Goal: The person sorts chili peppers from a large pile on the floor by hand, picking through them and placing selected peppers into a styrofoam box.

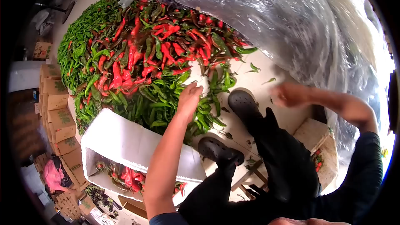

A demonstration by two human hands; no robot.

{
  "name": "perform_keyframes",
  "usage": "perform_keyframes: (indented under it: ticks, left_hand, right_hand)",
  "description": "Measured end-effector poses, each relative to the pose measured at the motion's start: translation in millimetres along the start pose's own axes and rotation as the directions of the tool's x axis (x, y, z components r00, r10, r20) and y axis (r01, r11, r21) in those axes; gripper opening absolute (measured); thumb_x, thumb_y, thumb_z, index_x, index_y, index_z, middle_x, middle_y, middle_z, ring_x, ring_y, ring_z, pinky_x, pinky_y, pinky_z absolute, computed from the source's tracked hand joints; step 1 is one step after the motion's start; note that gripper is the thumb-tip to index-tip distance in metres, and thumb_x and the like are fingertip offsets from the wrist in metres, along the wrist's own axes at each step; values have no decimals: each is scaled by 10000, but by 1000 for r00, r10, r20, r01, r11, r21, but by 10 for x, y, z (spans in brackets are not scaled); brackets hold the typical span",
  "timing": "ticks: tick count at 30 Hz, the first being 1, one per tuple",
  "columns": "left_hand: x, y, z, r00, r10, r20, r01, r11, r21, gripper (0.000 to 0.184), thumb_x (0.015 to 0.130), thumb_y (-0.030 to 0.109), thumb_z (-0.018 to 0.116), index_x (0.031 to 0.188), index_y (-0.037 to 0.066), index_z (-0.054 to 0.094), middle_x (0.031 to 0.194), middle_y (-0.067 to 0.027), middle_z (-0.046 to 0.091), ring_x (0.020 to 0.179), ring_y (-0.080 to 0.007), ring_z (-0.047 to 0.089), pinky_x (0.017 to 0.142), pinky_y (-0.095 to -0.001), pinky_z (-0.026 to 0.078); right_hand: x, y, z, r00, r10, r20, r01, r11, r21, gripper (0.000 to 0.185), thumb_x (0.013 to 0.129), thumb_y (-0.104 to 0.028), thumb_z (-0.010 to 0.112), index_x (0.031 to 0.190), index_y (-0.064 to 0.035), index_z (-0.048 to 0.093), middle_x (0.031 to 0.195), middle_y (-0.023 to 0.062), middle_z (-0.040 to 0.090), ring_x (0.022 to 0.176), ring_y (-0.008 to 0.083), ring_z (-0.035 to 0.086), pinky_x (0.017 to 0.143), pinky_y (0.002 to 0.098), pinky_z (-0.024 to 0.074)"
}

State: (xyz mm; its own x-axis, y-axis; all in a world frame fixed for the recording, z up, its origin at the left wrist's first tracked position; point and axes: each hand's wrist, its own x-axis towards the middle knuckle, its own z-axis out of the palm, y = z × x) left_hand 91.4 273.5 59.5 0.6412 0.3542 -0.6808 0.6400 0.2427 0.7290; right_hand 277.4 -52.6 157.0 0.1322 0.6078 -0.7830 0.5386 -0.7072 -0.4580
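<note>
A large heap of red and green peppers (133, 54) covers the floor in front of me. My left hand (191, 97) is at the near edge of the heap, over the green peppers, with its fingers bent together; whatever they hold, if anything, is too small to name. Off to the right, my right hand (287, 94) hangs above the floor, smeared by motion, and its fingers cannot be made out. A white foam box (125, 135) beside my left forearm has red and dark peppers inside.
Clear plastic sheeting (291, 21) spreads across the top and right. Another foam box (327, 158) with red peppers stands at the right. Cardboard boxes (62, 121) line the left, near a person in pink (54, 175). Loose peppers and a wooden stool (254, 175) are around my feet.
</note>
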Motion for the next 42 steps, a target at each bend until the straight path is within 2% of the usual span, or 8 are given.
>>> perform_keyframes:
  ticks: [2,5,10,16,20,25,34,42]
  left_hand:
    - [327,96,-52,998,-64,-3,63,988,-143,695,981,411,593,1472,-41,399,1466,-210,469,1357,-320,462,1083,-435,422]
    - [874,-60,-22,995,-91,-50,71,950,-305,930,960,649,484,1543,-44,267,1582,-270,291,1475,-361,292,1198,-479,244]
    - [1350,5,110,989,-96,-112,47,925,-377,1103,890,804,392,1557,-56,212,1597,-260,270,1482,-373,272,1186,-480,232]
    - [1567,-30,259,990,-144,-5,114,806,-581,1206,824,864,429,1572,-36,137,1604,-275,227,1463,-445,260,1203,-539,167]
    - [1548,58,324,993,-120,-13,46,474,-879,1146,812,867,463,1581,70,170,1620,-191,187,1505,-403,163,1173,-659,91]
    - [1602,133,384,998,-64,-12,20,478,-878,982,851,853,418,1542,163,310,1557,-125,288,1456,-325,271,1160,-635,196]
    - [1852,248,257,983,12,185,171,329,-929,895,853,795,452,1499,176,418,1546,-144,380,1429,-369,309,1167,-632,191]
    - [1258,123,978,985,-129,-110,-34,484,-874,711,924,328,687,1510,242,294,1270,-37,562,1025,-205,545,881,-474,455]
  right_hand:
    - [830,-35,-228,845,-317,-431,325,944,-58,701,911,-261,650,1496,-6,361,1272,275,588,1171,418,582,1006,445,467]
    - [1851,-571,-854,647,-345,-680,228,939,-259,803,867,-278,695,1527,-38,306,1438,239,465,1317,432,457,1073,510,398]
    - [2828,-750,-1743,724,-266,-637,-167,828,-536,775,878,-546,622,1459,-67,438,1455,196,481,1372,371,424,1090,534,372]
    - [3224,-596,-1851,897,79,-435,-179,964,-195,907,881,-715,515,1387,38,513,1338,245,593,1250,371,572,1053,471,442]
    - [3173,-416,-1423,776,57,-628,-41,998,40,960,845,-689,578,1497,-17,367,1396,278,532,1273,424,540,1067,464,441]
    - [2979,-652,-1087,674,164,-721,-106,986,126,1125,756,-682,695,1567,-59,227,1507,235,388,1386,397,410,1091,472,414]
    - [3224,-989,-1084,647,333,-685,-199,942,270,1161,680,-442,824,1578,-126,160,1488,217,382,1394,382,389,1073,529,418]
    - [2966,-416,-402,624,116,-772,328,858,394,854,802,-13,642,1559,-143,269,1448,194,446,1304,382,469,1094,435,400]
